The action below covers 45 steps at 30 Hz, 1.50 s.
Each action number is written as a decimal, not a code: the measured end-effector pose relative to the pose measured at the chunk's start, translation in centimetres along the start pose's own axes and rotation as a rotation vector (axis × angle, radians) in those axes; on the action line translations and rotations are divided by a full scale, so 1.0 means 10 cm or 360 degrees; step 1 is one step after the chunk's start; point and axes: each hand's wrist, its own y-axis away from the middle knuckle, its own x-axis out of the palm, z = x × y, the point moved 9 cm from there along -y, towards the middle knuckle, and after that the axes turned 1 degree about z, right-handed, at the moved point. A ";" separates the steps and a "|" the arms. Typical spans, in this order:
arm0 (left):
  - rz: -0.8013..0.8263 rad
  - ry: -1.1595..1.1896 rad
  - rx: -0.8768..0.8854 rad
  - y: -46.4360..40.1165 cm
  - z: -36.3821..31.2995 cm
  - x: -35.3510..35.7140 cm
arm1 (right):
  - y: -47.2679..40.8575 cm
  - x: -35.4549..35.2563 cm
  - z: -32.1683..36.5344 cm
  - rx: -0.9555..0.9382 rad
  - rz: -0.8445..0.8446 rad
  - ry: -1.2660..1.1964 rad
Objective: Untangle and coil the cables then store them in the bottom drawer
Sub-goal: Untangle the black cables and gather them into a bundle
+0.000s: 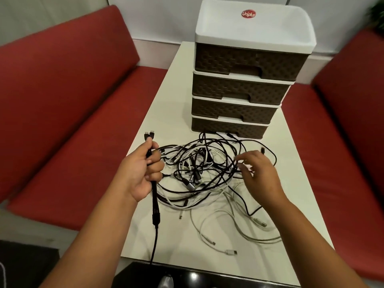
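Note:
A tangle of black and white cables (204, 173) lies on the white table (166, 100) in front of a drawer unit (241, 90). My left hand (141, 173) grips a black multi-head cable (154, 206) upright, its plugs sticking up above my fist and its tail hanging over the table's near edge. My right hand (259, 175) hovers over the right side of the tangle, fingers spread and reaching into the black strands; whether it holds one is unclear. The bottom drawer (228, 127) is closed, with cable ends touching its front.
The drawer unit has several brown woven-pattern drawers, all closed, under a white top tray. Red cushioned benches (72, 121) flank the table on both sides. Loose white cable ends (230, 251) lie near the table's front edge. A dark object (187, 275) sits below the near edge.

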 end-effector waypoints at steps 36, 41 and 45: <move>0.0133 -0.0205 0.0019 -0.01 -0.24 0.42 | -1.56 -1.65 1.57 -0.0117 -0.0391 -0.1911; 0.0177 -0.0240 -0.0016 0.00 -0.21 0.53 | -1.41 -1.21 1.54 0.0062 0.0045 -0.1804; 0.0164 -0.0261 -0.0054 0.02 -0.17 0.59 | -1.04 -0.71 1.52 0.0059 0.0525 -0.1762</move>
